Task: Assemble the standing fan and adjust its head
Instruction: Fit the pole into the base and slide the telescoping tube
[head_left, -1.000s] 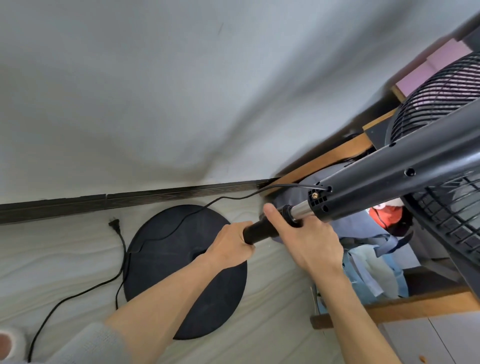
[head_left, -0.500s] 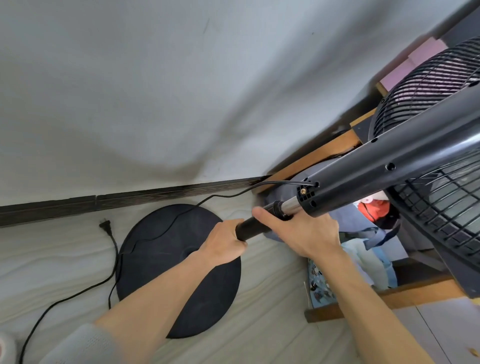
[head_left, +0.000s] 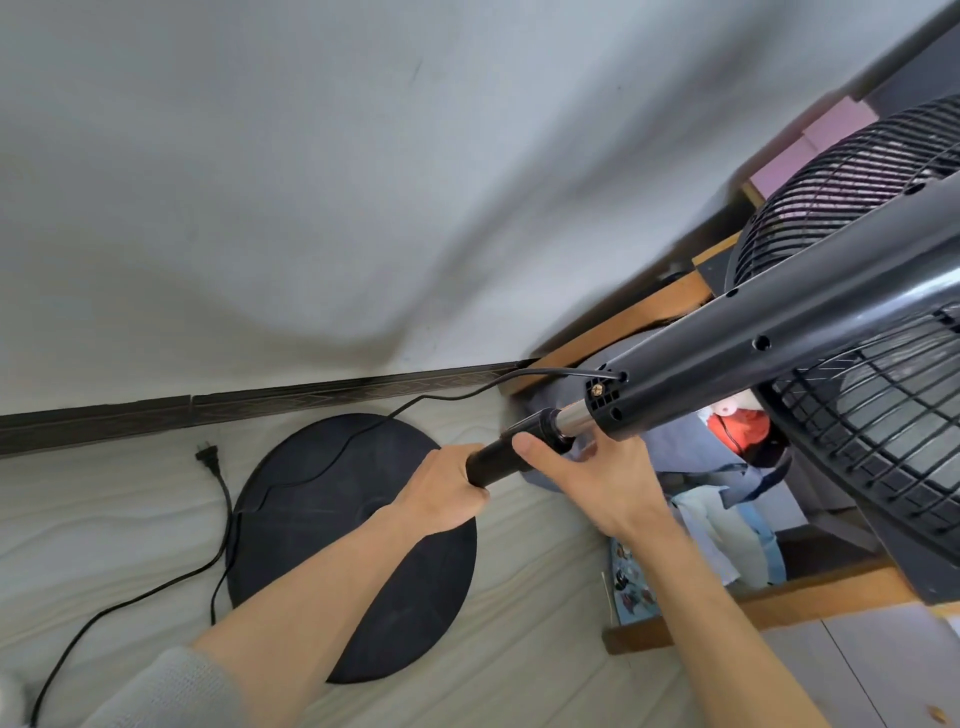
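2 hands grip the pole (head_left: 493, 462) above the base (head_left: 332, 545)
Left hand (head_left: 447, 493) wraps the pole; right hand (head_left: 602, 473) curls round its collar (head_left: 545, 423) under the fan head (head_left: 883, 441); base flat on floor (head_left: 104, 519), cord (head_left: 224, 525) across it

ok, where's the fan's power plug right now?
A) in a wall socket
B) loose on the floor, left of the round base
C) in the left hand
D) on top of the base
B: the plug lies loose on the floor, left of the round base; the left hand and right hand both grip the pole.
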